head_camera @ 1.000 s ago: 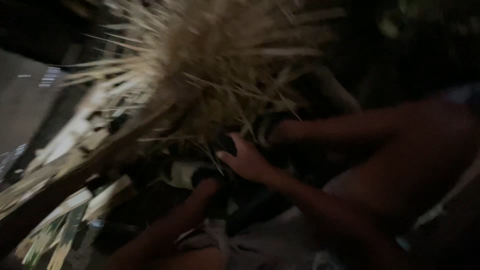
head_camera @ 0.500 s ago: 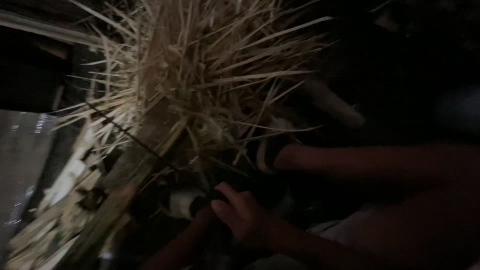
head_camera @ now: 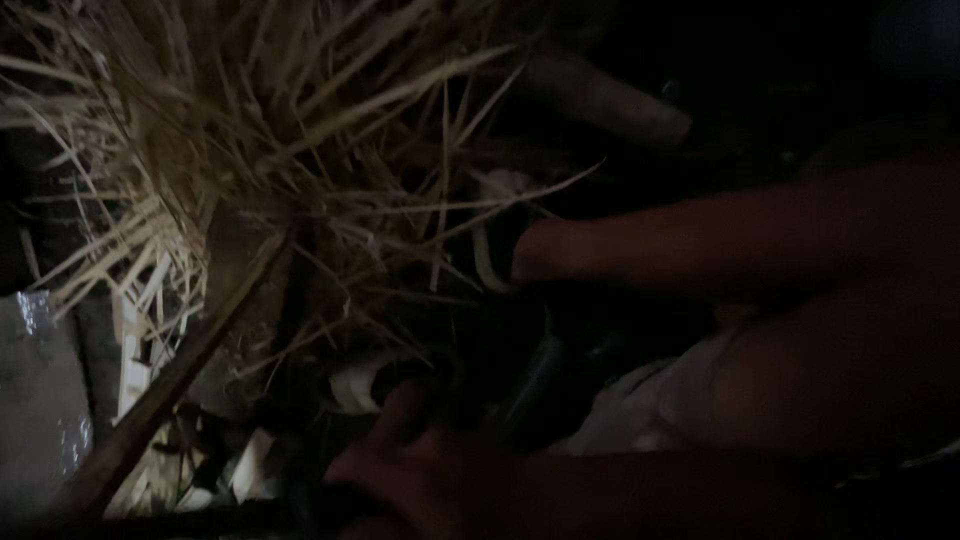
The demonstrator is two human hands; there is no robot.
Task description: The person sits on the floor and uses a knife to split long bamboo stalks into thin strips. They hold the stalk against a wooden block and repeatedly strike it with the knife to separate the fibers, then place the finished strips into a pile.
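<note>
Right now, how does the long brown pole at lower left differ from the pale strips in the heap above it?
The brown pole is one thick, dark piece; the pale strips are many, thin and light straw-coloured. The pole runs in a single slant from the lower left up into the heap; the strips fan out in all directions. The pole lies nearer the hand at the bottom edge, while the strips fill the upper left. Both are long and narrow, and look like plant material.

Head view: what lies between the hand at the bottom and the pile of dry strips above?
A small pale object with a dark end lies between hand and strips, dimly seen in the head view.
</note>
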